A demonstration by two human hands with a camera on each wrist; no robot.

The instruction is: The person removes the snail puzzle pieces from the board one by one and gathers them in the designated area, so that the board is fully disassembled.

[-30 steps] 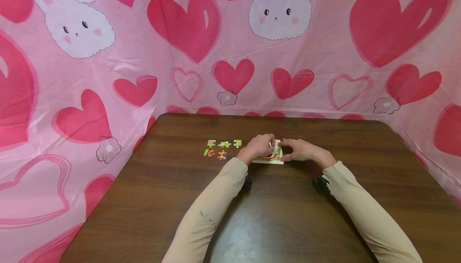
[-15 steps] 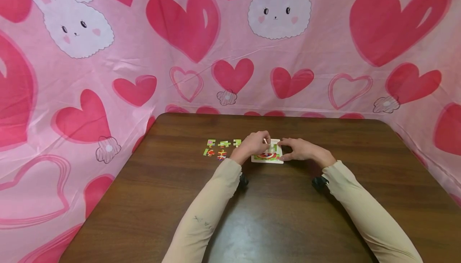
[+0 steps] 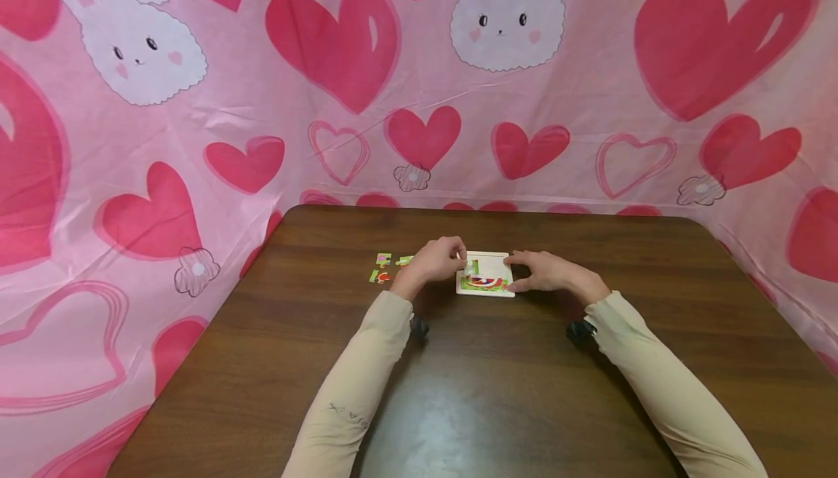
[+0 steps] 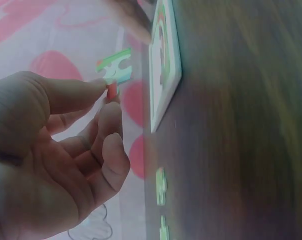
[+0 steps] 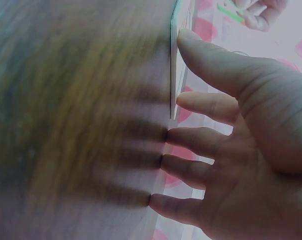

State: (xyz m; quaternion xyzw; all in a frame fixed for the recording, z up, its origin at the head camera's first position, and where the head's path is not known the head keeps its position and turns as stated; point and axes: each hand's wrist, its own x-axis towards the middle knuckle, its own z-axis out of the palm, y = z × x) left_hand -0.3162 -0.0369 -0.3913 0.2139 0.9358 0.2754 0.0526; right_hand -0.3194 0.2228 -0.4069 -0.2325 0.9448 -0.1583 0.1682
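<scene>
My left hand (image 3: 435, 260) pinches a jigsaw puzzle piece (image 4: 116, 67) between thumb and fingertips, raised above the table near the left edge of a white-rimmed puzzle board (image 3: 484, 295). The piece shows green, white and a little red. On the board, a red and green picture fills the near part, while pale bare board shows at the far right. My right hand (image 3: 546, 271) rests at the board's right side. In the right wrist view its thumb (image 5: 191, 42) and forefinger touch the board's edge, and the other fingertips reach down to the table.
Several loose puzzle pieces (image 3: 383, 259) lie on the brown wooden table (image 3: 497, 376), left of the board and partly hidden by my left hand. A pink cloth (image 3: 366, 92) printed with hearts and rabbits hangs behind the table and along its sides.
My left hand has moved left from over the board to its left edge, carrying the piece along and uncovering more of the board. My right hand stays where it was.
</scene>
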